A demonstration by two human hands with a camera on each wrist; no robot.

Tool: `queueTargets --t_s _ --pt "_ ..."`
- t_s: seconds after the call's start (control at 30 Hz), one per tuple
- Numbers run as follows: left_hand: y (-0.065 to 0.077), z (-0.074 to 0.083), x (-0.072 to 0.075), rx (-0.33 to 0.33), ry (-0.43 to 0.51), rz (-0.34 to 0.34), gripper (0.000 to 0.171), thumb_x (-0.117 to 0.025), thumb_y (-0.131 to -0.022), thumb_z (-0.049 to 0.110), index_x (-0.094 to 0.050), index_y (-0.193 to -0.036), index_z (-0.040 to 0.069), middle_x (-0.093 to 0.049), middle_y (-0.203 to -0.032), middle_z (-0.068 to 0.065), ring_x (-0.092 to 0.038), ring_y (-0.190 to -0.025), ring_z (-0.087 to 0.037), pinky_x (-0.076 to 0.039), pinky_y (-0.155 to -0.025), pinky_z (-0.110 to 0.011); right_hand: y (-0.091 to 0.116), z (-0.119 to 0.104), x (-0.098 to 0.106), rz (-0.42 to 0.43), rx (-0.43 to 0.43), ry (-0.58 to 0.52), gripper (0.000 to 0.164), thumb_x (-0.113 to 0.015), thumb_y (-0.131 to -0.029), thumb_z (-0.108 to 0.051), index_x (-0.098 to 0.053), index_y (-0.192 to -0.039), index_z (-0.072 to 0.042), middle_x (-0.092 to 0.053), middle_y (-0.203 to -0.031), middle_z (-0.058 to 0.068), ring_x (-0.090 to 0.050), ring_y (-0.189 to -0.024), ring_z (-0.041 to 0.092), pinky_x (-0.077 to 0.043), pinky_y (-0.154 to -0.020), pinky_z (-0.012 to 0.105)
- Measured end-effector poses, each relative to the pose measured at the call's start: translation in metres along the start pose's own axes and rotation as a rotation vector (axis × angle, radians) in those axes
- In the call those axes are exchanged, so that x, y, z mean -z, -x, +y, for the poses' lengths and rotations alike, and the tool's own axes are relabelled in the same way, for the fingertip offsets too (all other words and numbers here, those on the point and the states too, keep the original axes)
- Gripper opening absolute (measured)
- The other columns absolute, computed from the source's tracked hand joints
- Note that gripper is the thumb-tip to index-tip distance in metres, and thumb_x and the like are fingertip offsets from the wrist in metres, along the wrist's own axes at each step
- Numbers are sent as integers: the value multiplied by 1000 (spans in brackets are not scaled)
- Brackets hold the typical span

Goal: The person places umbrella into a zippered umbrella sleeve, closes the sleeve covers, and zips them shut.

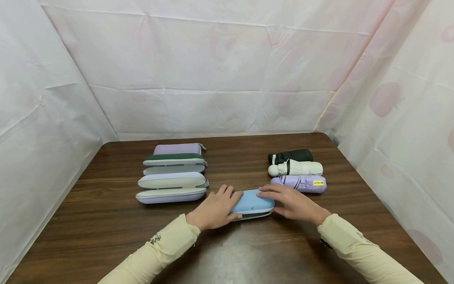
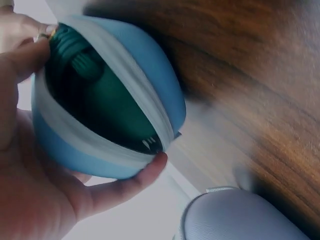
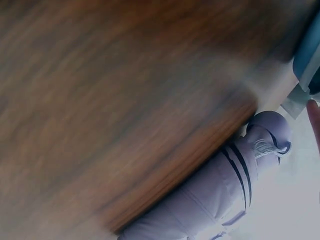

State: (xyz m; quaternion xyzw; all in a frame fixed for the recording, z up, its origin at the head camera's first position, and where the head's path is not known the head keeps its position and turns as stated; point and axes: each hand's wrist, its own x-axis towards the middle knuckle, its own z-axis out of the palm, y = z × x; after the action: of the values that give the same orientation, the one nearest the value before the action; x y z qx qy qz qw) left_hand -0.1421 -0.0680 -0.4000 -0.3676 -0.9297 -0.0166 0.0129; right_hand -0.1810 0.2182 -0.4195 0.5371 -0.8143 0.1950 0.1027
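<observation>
Two hands work a blue case [image 1: 252, 201] at the middle of a dark wooden table [image 1: 230, 252]. The left hand [image 1: 218, 207] grips the case's left end, fingers across the top and thumb against the near edge. The right hand [image 1: 292, 202] bends its fingers round the opposite end; whether it also pinches the zip cannot be told. Seen from the left wrist, the case gapes partway, a dark green bundle [image 2: 115, 105] lying inside. A pale tab [image 3: 295, 102] juts from the case's right end. Whether the case rests on the wood or is slightly raised is unclear.

To the left, three more cases lie in a row, from far to near: a purple case [image 1: 177, 149], apparently closed; a green case [image 1: 173, 156], open; and a lilac case [image 1: 172, 198], also open. At right, behind the right hand, are three folded umbrellas: a black umbrella [image 1: 294, 155] farthest, a white umbrella [image 1: 306, 168] in the middle and a lilac umbrella [image 1: 297, 183] nearest, bearing a yellow label [image 1: 318, 183]. Cream sleeves [image 1: 173, 238] cover both forearms. Pale curtains [image 1: 213, 59] surround the table's far side and flanks.
</observation>
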Motion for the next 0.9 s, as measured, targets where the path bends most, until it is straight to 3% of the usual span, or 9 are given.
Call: queueTargets --t_s 0.2,0.43,0.63,0.9 --pt "3 8 -7 22 -28 2 68 -52 -93 53 -31 -150 21 -41 -132 -13 -41 -118 -27 -46 -77 -48 2 -1 1 -7 -7 11 67 -85 -70 -10 -57 -131 -13 -54 -128 8 -52 -114 22 -49 -86 37" --pt "5 13 -14 51 -117 -32 77 -53 -90 58 -20 -153 28 -34 -139 -13 -38 -124 -27 -47 -80 -50 0 -2 8 -67 -75 -98 62 -87 -68 -25 -61 -123 -12 -53 -116 -1 -56 -105 14 -49 -83 30" --pt "6 14 -14 28 -187 4 75 -55 -91 54 -22 -153 28 -36 -138 -14 -41 -121 -27 -51 -74 -45 -4 -4 17 -134 -93 -117 59 -87 -68 -12 -62 -121 -14 -53 -115 -3 -56 -106 13 -49 -83 29" --pt "6 12 -11 36 -139 -34 72 -53 -93 51 -20 -153 29 -34 -142 -14 -38 -127 -28 -49 -78 -48 -1 -1 8 -51 -25 -67 52 -82 -71 -11 -64 -119 -12 -55 -113 0 -58 -102 14 -50 -81 29"
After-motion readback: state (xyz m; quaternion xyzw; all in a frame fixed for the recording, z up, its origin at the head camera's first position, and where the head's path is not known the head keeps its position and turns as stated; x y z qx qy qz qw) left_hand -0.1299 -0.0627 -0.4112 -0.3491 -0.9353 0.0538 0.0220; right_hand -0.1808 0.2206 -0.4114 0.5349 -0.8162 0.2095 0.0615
